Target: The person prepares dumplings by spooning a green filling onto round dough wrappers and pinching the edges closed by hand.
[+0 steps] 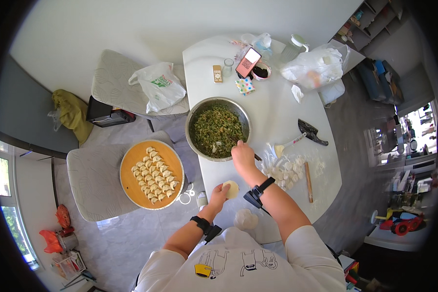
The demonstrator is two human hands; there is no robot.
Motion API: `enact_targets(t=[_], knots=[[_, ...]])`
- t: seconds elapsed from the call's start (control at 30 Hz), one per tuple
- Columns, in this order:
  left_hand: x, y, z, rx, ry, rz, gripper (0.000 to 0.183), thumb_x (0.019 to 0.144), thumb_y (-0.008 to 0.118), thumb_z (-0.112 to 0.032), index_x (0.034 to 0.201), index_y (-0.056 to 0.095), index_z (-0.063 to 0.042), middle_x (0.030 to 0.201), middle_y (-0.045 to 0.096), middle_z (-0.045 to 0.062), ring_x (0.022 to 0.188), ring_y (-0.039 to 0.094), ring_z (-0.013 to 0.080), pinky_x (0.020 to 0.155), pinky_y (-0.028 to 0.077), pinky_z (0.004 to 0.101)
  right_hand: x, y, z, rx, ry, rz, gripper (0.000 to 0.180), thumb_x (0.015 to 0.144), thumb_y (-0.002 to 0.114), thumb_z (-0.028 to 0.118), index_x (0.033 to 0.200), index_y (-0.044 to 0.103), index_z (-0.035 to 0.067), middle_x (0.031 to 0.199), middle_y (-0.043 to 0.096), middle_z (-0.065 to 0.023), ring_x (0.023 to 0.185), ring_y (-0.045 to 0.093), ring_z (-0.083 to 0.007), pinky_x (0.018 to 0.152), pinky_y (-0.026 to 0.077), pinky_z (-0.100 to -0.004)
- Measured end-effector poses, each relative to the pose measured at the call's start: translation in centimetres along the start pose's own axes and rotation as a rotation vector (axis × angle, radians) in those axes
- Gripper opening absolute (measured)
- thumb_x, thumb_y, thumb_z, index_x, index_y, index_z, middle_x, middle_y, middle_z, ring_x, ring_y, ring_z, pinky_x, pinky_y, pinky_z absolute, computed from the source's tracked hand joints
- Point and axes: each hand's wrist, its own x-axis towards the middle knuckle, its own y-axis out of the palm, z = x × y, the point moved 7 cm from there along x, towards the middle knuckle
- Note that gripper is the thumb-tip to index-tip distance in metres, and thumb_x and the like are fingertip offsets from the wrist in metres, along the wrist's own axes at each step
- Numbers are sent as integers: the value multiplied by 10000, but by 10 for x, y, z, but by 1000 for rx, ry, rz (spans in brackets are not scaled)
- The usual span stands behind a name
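A round dumpling wrapper [232, 189] rests in my left hand [218, 198], held by the fingers and thumb in front of my body. My right hand [243, 155] grips what look like dark wooden chopsticks [257, 157] at the near right rim of a steel bowl [189, 130]. Their tips are hard to make out against the chopped green filling [219, 126] in the bowl. Close to my shirt, a small pile of wrappers [245, 219] lies on the white table [273, 120].
Right of my right arm are floured dough pieces [286, 174], a rolling pin [308, 182], a long-handled spoon [290, 145] and a cleaver [310, 130]. A phone [244, 66], a glass jar [227, 67] and plastic bags [310, 71] stand farther back. Leftward, a round board [133, 155] on a chair carries several folded dumplings [155, 177].
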Motion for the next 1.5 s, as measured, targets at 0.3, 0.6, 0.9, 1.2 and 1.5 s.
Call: enact_targets(t=[0.3,0.6,0.9,1.2,1.5], knots=[[-13,-9,-20,-67,24,35,346,956,514,-229,1160,554,48,1089,646,127,980,645,202,879,507,312,43,6,8,-14,-36,19,131,795,567,99,780,691,57,819,628,-110,818,601,-273,670,497,-392],[-22,-11,-31,-62,19,9,359,959,507,-237,1175,543,48,1102,640,131,1016,632,212,916,488,331,35,-13,27,742,-317,-285,132,863,577,82,966,630,17,870,594,-135,810,579,-333,722,485,-411],[-26,-16,-47,-139,49,47,345,962,508,-257,1172,563,11,1070,654,92,974,631,165,867,492,298,23,-22,22,798,-367,-193,168,868,562,70,1004,645,16,924,621,-142,858,589,-333,767,488,-397],[-38,-2,-69,-147,75,86,352,965,497,-256,1171,558,23,1086,652,104,999,626,180,901,481,312,16,14,9,1113,-156,-59,164,908,538,86,995,654,10,877,648,-115,729,619,-248,672,511,-335],[-46,-15,-76,-218,136,-13,359,967,490,-244,1191,530,34,1108,638,128,1021,626,216,912,487,339,12,35,-17,1531,310,81,215,962,516,153,968,651,-15,755,640,-62,643,587,-98,579,499,-244]])
